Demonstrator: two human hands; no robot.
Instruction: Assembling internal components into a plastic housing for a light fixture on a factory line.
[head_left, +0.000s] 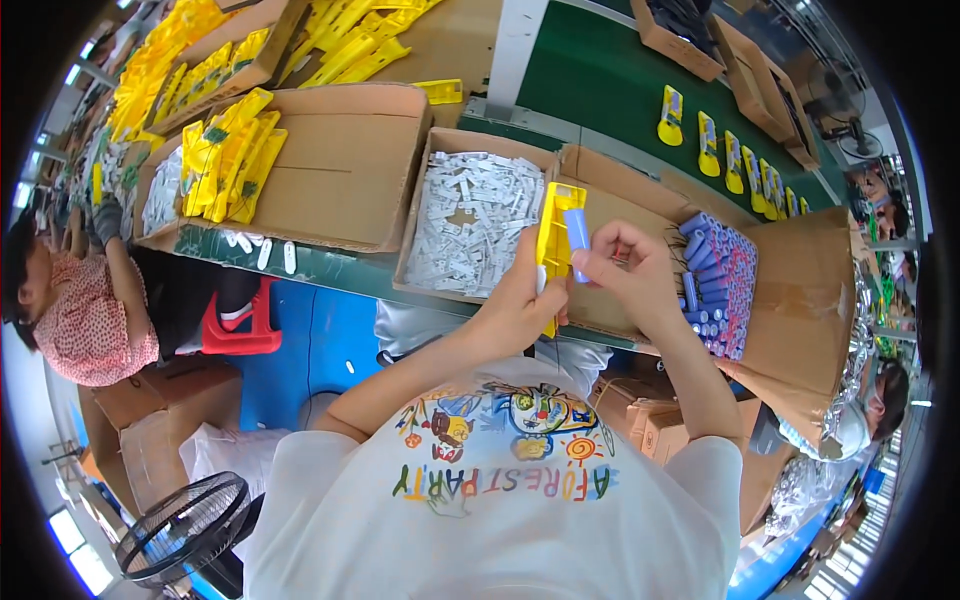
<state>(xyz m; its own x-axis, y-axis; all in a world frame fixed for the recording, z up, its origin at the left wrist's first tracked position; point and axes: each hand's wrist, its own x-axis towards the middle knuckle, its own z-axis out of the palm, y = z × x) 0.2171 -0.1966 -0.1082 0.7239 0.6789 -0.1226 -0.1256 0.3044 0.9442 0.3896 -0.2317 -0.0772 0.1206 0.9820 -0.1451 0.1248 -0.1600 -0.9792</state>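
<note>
My left hand (515, 305) grips a long yellow plastic housing (549, 235), upright in front of my chest. In my right hand (638, 272), thumb and fingers pinch a blue-purple cylindrical battery (576, 228), which lies against the housing's right side. Whether it sits fully inside the housing I cannot tell. Behind my left hand is a cardboard box of small white plastic strips (475, 215). Right of my right hand, many blue-purple batteries (722, 285) with pinkish ends are stacked in an open carton (800, 300).
Yellow housings (232, 160) are piled in a carton (345, 165) at left. Filled yellow pieces (707, 145) line the green conveyor (590, 75). A co-worker (90, 315) sits at far left near a red stool (243, 325). A black fan (185, 530) stands lower left.
</note>
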